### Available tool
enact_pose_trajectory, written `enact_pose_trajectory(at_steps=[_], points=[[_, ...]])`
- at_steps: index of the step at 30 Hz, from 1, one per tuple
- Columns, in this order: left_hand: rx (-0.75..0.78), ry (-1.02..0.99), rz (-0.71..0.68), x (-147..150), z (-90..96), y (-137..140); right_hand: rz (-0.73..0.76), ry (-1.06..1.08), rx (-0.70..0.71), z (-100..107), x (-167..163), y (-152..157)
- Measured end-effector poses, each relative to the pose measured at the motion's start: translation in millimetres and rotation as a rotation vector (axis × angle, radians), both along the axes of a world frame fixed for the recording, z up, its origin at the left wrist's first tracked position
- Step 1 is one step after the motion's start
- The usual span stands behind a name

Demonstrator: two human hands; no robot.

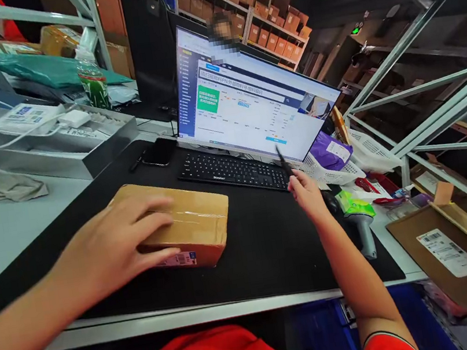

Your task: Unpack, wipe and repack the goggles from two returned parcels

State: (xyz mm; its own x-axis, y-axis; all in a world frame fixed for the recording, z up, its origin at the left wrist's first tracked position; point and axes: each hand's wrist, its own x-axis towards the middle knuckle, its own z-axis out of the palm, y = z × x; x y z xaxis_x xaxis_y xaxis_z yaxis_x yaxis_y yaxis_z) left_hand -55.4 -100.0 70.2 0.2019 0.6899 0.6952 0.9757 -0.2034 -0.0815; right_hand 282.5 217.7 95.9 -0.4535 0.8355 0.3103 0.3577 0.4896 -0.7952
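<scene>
A taped brown cardboard box (196, 215) lies on the black desk mat, a label showing on its front side. My left hand (124, 238) grips the left part of this box, fingers over the top and thumb along the front. In my right hand (306, 190), closed near the keyboard's right end, is a slim black pen-like tool (283, 161). Its tip points up at the lower part of the monitor screen (244, 103); whether they touch I cannot tell. The black keyboard (233, 172) lies below the screen.
A grey-green barcode scanner (361, 226) and a dark mouse (330, 202) are right of my right hand. A phone (160, 152) lies behind the box. Left stand an open grey box (94, 152) and a bottle (93, 85). White baskets (370, 148) and an open carton (440, 267) are right.
</scene>
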Motion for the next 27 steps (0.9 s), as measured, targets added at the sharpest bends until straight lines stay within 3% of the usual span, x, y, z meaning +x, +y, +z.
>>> enact_pose_trajectory(at_steps=[5,10,14,20,23,27], points=[[0.392,-0.12,0.104,38,-28.8,-15,0.41,-0.345,0.09,60,-70,-79],[0.547,-0.155,0.174,50,-41.0,-7,0.518,-0.767,0.405,105,-132,-146],[0.57,-0.191,0.177,53,-39.5,-7,0.52,-0.93,0.586,114,-165,-168],[0.565,-0.223,0.16,57,-42.0,-14,0.509,-1.028,0.754,111,-184,-172],[0.569,-0.242,0.154,59,-42.5,-15,0.501,-1.039,0.779,111,-189,-175],[0.559,-0.268,0.156,60,-41.6,-15,0.612,-1.071,0.763,114,-196,-182]])
